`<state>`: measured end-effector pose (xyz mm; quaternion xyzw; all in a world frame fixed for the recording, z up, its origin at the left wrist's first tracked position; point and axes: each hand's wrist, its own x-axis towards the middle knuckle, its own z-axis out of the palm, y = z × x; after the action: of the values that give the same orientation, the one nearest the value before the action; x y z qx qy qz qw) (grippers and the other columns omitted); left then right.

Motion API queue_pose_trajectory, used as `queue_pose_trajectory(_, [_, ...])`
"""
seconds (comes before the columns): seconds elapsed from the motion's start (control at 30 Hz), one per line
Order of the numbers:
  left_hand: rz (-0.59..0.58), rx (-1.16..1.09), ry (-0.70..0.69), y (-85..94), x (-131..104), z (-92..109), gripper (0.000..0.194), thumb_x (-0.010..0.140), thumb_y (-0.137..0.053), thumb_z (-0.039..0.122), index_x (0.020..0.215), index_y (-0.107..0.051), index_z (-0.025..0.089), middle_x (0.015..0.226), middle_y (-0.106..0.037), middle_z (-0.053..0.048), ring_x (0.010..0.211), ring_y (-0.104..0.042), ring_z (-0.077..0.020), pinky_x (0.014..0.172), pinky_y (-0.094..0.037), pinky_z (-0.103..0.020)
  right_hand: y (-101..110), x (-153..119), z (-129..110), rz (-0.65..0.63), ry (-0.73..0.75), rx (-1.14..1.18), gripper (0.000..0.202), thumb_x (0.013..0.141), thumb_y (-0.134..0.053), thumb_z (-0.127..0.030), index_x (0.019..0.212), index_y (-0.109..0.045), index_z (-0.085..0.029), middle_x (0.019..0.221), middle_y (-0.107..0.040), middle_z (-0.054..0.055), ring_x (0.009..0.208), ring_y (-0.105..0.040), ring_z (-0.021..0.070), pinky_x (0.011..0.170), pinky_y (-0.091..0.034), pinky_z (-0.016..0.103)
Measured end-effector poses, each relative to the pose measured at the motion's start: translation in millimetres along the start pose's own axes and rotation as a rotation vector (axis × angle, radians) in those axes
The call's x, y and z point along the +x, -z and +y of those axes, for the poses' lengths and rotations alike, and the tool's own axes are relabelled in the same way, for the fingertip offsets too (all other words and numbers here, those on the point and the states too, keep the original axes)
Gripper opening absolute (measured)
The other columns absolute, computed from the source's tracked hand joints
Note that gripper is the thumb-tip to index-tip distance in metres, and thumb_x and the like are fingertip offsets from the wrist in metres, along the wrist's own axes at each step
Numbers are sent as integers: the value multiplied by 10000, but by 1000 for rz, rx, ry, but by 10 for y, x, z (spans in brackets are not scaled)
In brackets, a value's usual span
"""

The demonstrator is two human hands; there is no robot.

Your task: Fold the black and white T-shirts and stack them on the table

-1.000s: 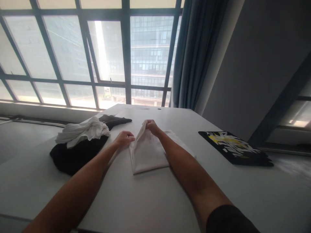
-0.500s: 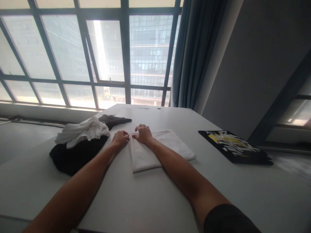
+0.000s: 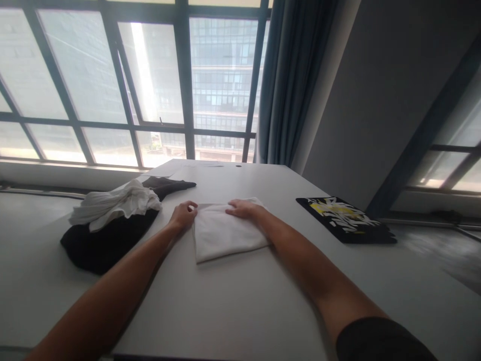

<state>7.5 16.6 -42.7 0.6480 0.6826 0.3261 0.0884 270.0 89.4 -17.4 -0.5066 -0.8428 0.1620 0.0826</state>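
A folded white garment [image 3: 225, 233], perhaps a T-shirt, lies flat in the middle of the white table [image 3: 210, 306]. At its far left corner my left hand [image 3: 184, 214] is closed, thumb and fingers pinching the edge of the cloth. My right hand [image 3: 242, 208] rests on the far right part of the garment with its fingers stretched out to the left, flat on the fabric. My right forearm covers the garment's right edge.
To the left, a crumpled white garment [image 3: 116, 203] lies on black clothing [image 3: 108, 243], with dark cloth [image 3: 169, 186] behind. A folded black garment with a yellow and white print [image 3: 343, 220] lies at right. Windows [image 3: 221, 75] and a curtain [image 3: 281, 85] stand beyond.
My right hand has moved from the garment's left edge to the right across its top. My left hand stays at the left corner. The view has turned slightly right.
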Motion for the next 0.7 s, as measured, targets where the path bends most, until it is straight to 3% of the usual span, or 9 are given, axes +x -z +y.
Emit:
queue_pose_trajectory(0.07, [20, 30, -34, -19, 22, -16, 287, 791, -590, 261, 1014, -755, 186, 855, -748, -57, 816, -674, -201, 797, -467, -266, 44, -174, 275, 32, -151, -80, 674, 938, -494, -582, 1492, -444, -201, 1582, -343, 120, 1480, -262, 254, 1204, -169, 432])
queue_pose_trajectory(0.13, [16, 60, -57, -31, 38, -26, 301, 819, -567, 288, 1024, -762, 185, 895, -756, -71, 872, -680, -218, 842, -468, -278, 63, -323, 498, 34, -289, -100, 746, 972, -333, -637, 1558, -298, -177, 1630, -209, 128, 1513, -147, 245, 1210, -103, 480])
queue_pose_trajectory(0.27, [4, 217, -55, -5, 16, 66, 338, 865, -512, 324, 1054, -772, 219, 1102, -731, -104, 1072, -639, -282, 942, -462, -350, 30, -507, 724, 50, -367, -91, 777, 988, -248, -631, 1581, -200, -132, 1647, -124, 133, 1519, -111, 238, 1213, -93, 467])
queue_pose_trajectory(0.4, [11, 316, -205, -25, -112, 345, 401, 928, -414, 357, 1079, -762, 227, 1412, -577, -99, 1282, -512, -329, 1065, -388, -464, -15, -613, 714, 226, -368, -63, 705, 1003, -302, -534, 1553, -272, -95, 1611, -255, 170, 1482, -253, 255, 1189, -213, 389])
queue_pose_trajectory(0.5, [-150, 277, -357, -139, -238, 514, 506, 951, -371, 492, 1307, -643, 255, 1522, -471, -67, 1396, -410, -299, 1156, -273, -474, 26, -676, 630, 345, -440, -84, 746, 945, -454, -550, 1507, -348, -70, 1490, -435, 243, 1378, -422, 327, 1108, -344, 421])
queue_pose_trajectory(0.6, [-324, 315, -294, -246, -305, 525, 680, 934, -326, 608, 1477, -463, 222, 1599, -326, -92, 1486, -253, -297, 1186, -196, -498, 127, -710, 564, 352, -534, -47, 845, 800, -658, -608, 1417, -465, -63, 1344, -566, 267, 1265, -531, 372, 1006, -436, 439])
queue_pose_trajectory(0.7, [-310, 359, -142, -272, -287, 434, 804, 915, -268, 678, 1531, -366, 170, 1628, -216, -125, 1509, -164, -316, 1179, -198, -531, 217, -718, 560, 306, -580, 96, 784, 607, -821, -607, 1181, -655, -100, 1160, -678, 227, 1126, -626, 374, 887, -504, 407])
